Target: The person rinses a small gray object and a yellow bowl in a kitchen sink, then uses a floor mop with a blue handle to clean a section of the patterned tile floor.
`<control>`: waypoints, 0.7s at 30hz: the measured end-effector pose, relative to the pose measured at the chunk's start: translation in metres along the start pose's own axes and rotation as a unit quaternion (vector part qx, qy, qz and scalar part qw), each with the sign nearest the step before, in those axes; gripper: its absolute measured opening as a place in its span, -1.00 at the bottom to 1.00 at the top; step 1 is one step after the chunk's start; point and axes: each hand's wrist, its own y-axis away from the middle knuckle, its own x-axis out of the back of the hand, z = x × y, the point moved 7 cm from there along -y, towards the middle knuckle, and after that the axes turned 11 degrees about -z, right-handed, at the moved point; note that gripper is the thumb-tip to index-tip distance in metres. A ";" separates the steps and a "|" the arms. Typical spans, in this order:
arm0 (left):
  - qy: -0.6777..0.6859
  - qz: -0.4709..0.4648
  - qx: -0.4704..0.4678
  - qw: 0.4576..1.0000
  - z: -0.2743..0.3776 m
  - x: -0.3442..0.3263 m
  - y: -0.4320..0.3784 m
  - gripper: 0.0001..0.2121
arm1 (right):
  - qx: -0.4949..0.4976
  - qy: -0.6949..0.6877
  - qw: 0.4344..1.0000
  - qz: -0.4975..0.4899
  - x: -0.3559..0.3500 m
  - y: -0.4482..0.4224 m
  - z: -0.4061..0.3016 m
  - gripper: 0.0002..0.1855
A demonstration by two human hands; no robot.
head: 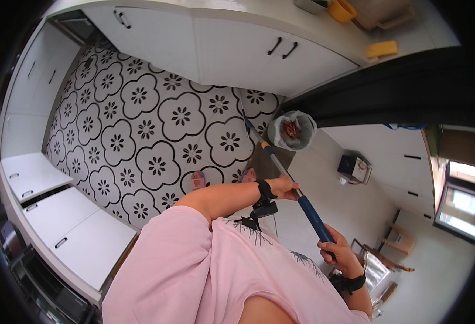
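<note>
Both hands grip a long-handled floor tool (pixel 278 163), which looks like a flat mop. My left hand (pixel 286 188) is wrapped around its metal pole, just above the blue grip. Lower in the view, my right hand (pixel 337 250) closes on the end of that dark blue grip (pixel 315 218). The pole slants away to the upper left, past an orange and blue collar. Its thin head (pixel 244 109) is on the patterned tile floor (pixel 172 133) and hard to make out. Right of the head stands a waste bin (pixel 272 135) with a white liner and red scraps inside.
White cabinets (pixel 237 52) line the far side below a counter (pixel 237 5); more cabinets (pixel 75 231) run along the left. A black panel or door frame (pixel 383 91) borders the bin. My feet in pink sandals (pixel 199 180) are on the tiles. A small box-like appliance (pixel 354 168) sits right.
</note>
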 end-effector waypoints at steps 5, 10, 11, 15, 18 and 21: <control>-0.056 -0.002 0.038 0.998 -0.025 -0.026 -0.029 -0.80 | 0.021 -0.117 0.992 0.038 0.014 0.025 0.020 -0.34; -0.084 0.008 0.041 0.996 -0.025 -0.024 -0.037 -0.78 | 0.037 -0.160 0.986 0.022 0.015 0.016 0.032 -0.41; -0.086 0.001 0.037 0.996 -0.024 -0.021 -0.038 -0.78 | 0.037 -0.162 0.986 0.011 0.015 0.013 0.031 -0.44; -0.093 0.027 0.032 0.995 -0.025 -0.009 -0.027 -0.79 | 0.015 -0.211 0.977 -0.040 0.017 -0.001 0.043 -0.53; -0.092 0.006 0.050 0.994 -0.037 0.003 -0.007 -0.78 | -0.011 -0.266 0.961 -0.072 0.020 -0.001 0.048 -0.63; -0.045 0.030 0.072 0.996 -0.039 0.012 0.018 -0.81 | -0.020 -0.298 0.949 -0.102 0.017 -0.008 0.051 -0.69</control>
